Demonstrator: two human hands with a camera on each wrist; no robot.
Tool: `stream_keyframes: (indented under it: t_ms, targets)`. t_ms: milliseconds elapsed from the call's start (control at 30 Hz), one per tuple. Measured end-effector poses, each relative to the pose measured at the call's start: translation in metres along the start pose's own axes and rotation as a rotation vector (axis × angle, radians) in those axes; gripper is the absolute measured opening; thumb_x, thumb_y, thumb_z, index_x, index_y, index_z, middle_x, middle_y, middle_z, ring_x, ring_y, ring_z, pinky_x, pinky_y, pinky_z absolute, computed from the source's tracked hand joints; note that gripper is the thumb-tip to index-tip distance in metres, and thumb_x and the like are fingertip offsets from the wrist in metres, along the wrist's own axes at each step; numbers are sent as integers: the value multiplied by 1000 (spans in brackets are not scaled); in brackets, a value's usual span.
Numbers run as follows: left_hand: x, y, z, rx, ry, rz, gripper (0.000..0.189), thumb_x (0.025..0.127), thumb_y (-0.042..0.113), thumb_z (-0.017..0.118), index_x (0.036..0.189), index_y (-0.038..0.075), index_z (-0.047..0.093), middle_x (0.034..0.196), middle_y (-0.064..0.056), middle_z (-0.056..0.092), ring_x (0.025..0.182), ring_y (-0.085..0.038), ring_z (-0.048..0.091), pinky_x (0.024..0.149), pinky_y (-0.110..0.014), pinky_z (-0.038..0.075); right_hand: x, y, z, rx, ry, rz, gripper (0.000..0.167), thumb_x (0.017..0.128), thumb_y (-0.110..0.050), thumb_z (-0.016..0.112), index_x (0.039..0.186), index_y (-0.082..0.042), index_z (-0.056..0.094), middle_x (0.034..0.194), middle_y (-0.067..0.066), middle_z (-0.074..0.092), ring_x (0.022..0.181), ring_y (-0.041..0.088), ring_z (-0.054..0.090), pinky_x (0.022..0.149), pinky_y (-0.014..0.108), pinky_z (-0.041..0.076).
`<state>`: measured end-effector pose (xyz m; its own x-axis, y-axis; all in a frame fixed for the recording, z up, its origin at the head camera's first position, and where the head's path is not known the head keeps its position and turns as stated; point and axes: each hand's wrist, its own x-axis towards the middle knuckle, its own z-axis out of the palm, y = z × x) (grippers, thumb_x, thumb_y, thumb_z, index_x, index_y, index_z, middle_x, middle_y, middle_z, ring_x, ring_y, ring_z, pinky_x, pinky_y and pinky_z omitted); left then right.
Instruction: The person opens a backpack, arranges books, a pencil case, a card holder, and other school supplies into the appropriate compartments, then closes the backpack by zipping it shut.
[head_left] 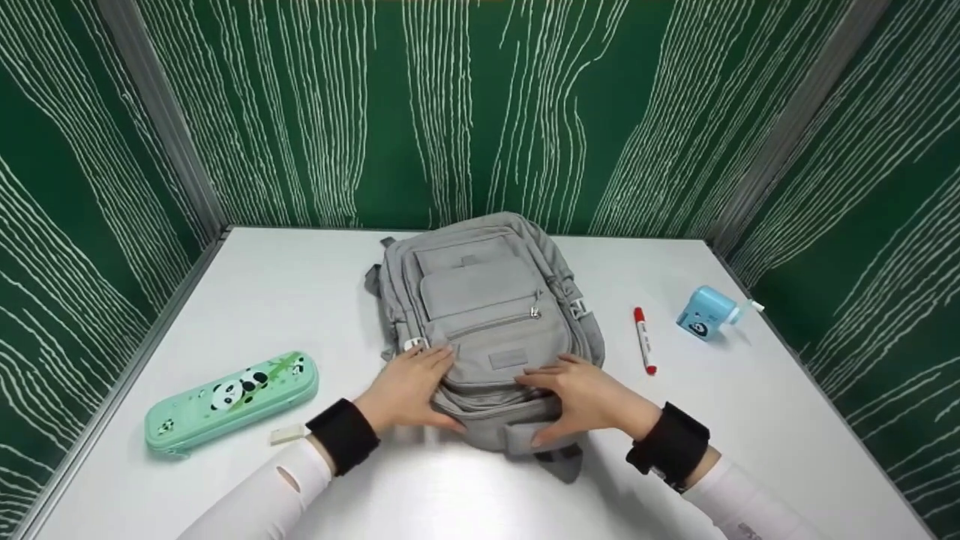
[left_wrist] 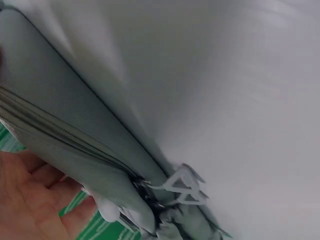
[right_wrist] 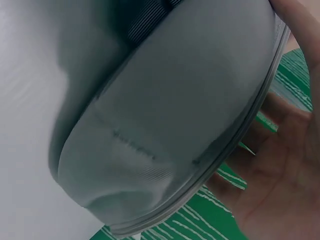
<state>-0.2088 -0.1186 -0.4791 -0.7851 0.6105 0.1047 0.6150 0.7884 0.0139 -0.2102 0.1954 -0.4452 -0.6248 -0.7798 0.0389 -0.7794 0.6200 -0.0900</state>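
Observation:
A grey backpack (head_left: 491,289) lies front side up on the white table, its bottom end toward me. My left hand (head_left: 409,386) holds its lower left corner, fingers on the front and thumb at the bottom edge. At the lower right my right hand (head_left: 589,394) holds it likewise, with the thumb low on the bottom panel. The left wrist view has the backpack's side (left_wrist: 65,85) with zip lines and a pale buckle (left_wrist: 185,185). In the right wrist view the bottom panel (right_wrist: 175,100) fills the middle, and the right hand's fingers are partly hidden behind it.
On the left lie a green panda pencil case (head_left: 232,401) and a small whitish block (head_left: 288,434) near the left wristband. To the right are a red-and-white marker (head_left: 644,341) and a blue panda-printed pencil sharpener-like device (head_left: 706,311). Green walls (head_left: 495,112) border the table.

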Motion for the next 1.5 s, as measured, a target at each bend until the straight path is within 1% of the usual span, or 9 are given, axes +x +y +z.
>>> stream_keyframes:
  t_ms: [167, 300, 467, 633, 900, 1067, 1200, 1300, 1500]
  targets:
    - [-5, -27, -9, -85, -28, 85, 112, 70, 69, 82, 152, 2, 46, 158, -14, 49, 148, -30, 48, 125, -49, 35, 1, -12, 5, 77, -10, -35, 93, 73, -63, 83, 145, -11, 58, 144, 12, 64, 125, 36, 63, 107, 57, 51]
    - [-6, -41, -15, -88, -54, 115, 109, 67, 61, 87, 151, 4, 48, 158, -11, 50, 147, -29, 49, 125, -48, 37, 3, -21, 9, 123, -36, -24, 96, 73, -63, 84, 149, -12, 55, 148, 11, 61, 127, 33, 60, 105, 50, 54]
    - [-4, -50, -17, -75, -58, 129, 109, 64, 61, 89, 150, 6, 50, 156, -10, 53, 145, -29, 51, 121, -48, 42, 6, -28, 12, 111, -34, -9, 97, 74, -64, 83, 150, -12, 53, 149, 11, 60, 126, 31, 59, 105, 48, 55]
    - [-3, -52, -16, -100, -59, 112, 110, 63, 61, 90, 151, 9, 51, 157, -9, 52, 146, -29, 51, 120, -51, 42, 6, -30, 13, 110, -33, 13, 95, 75, -62, 83, 151, -13, 52, 150, 10, 59, 128, 31, 59, 104, 49, 55]
    - [-7, -44, -17, -122, -46, 103, 119, 62, 71, 86, 153, 5, 46, 160, -10, 48, 149, -31, 46, 124, -49, 38, 3, -23, 10, 154, -25, 11, 91, 79, -62, 80, 151, -14, 52, 153, 7, 58, 134, 32, 57, 108, 51, 52]
    - [-8, -34, -16, -181, -91, 46, 114, 74, 78, 71, 157, 6, 40, 165, -12, 40, 154, -33, 38, 128, -50, 31, -1, -12, 7, 198, 0, 26, 83, 84, -61, 75, 147, -10, 56, 151, 9, 59, 137, 34, 57, 112, 52, 49]
    - [-7, -24, -14, -240, -108, -13, 97, 89, 75, 57, 157, 8, 40, 166, -13, 38, 155, -35, 35, 129, -51, 29, -2, 8, 4, 216, 81, 81, 72, 91, -55, 70, 142, -5, 59, 145, 17, 62, 133, 38, 60, 111, 55, 50]
    - [-3, -14, -14, -233, -91, -29, 87, 95, 69, 52, 156, 7, 42, 165, -15, 39, 154, -35, 37, 128, -50, 31, -1, 28, 0, 213, 164, 147, 62, 95, -42, 69, 138, 1, 60, 140, 22, 64, 129, 41, 62, 109, 56, 51]
    - [8, 2, -17, -143, -32, 5, 75, 99, 57, 57, 150, 2, 50, 160, -22, 45, 149, -38, 44, 122, -50, 40, 8, 63, -10, 191, 294, 263, 46, 95, -18, 72, 131, 8, 63, 130, 27, 68, 122, 45, 65, 107, 57, 51]
